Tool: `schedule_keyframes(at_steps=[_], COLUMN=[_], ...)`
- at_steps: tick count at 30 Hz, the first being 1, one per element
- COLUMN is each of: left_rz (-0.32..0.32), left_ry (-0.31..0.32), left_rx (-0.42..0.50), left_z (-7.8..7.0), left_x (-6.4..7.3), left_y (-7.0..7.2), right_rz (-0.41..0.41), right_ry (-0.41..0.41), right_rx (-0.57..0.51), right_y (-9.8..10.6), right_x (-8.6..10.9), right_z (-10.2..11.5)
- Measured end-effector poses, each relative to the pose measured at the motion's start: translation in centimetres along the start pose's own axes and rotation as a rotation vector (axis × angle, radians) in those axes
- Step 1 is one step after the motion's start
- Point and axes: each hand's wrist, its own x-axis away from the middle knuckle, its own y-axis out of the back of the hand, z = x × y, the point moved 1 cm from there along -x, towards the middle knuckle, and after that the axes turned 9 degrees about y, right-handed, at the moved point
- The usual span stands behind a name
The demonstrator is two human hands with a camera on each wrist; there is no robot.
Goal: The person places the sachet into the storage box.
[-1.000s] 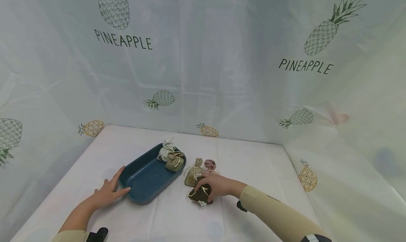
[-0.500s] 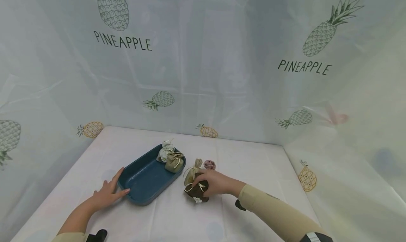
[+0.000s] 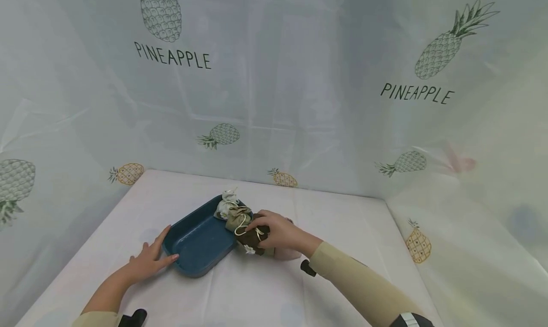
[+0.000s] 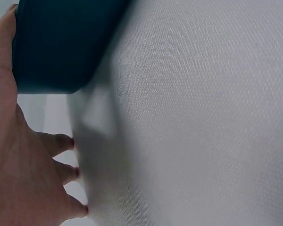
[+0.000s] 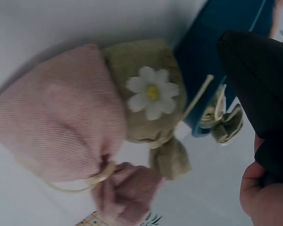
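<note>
My right hand point(image 3: 278, 231) grips a dark brown drawstring pouch point(image 3: 250, 241) at the right rim of the blue tray point(image 3: 198, 248). That pouch, with a pale cord and a white flower, overlaps the rim in the head view. Inside the tray's far end sit a white pouch point(image 3: 225, 208) and an olive-brown pouch point(image 3: 237, 218). My left hand point(image 3: 147, 261) touches the tray's near left end, fingers spread; in the left wrist view several fingertips meet the cloth. Below my right hand, a pink pouch point(image 5: 61, 117) and an olive pouch with a daisy point(image 5: 146, 61) lie side by side.
A white cloth point(image 3: 342, 270) covers the table. Pineapple-printed sheeting point(image 3: 295, 103) rises behind it and along both sides. The pink and olive pouches on the cloth are mostly hidden by my right hand in the head view.
My right hand has lifted the dark brown pouch and carried it left and away from me, from beside the other pouches to the tray's rim. My left hand stays at the tray.
</note>
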Motion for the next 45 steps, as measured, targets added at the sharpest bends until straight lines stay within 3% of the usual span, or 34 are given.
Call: schedule_keyframes(at_steps=[13,21,26,32,45], left_rz=[-0.006,-0.017,-0.008,-0.018,-0.039], left_ry=[0.003,0.008,0.007,0.013,0.011], left_rx=[0.01,0.032,0.032,0.03,0.029], left_z=[-0.2,-0.1,-0.1,0.0,0.5], left_x=[0.1,0.2,0.2,0.1,-0.1], left_y=[0.1,0.2,0.1,0.0,-0.3], right_rz=[0.032,0.08,0.086,0.104,0.093], right_ry=[-0.013,-0.072,-0.098,-0.108,-0.147], right_rx=[0.013,0.192,0.244,0.283,0.34], right_y=[0.0,-1.1,-2.0,-3.1,-5.2], right_x=[-6.0,-8.8,-10.5,-12.0,-13.3], right_z=[1.6,1.1,0.6,0.2,-1.5])
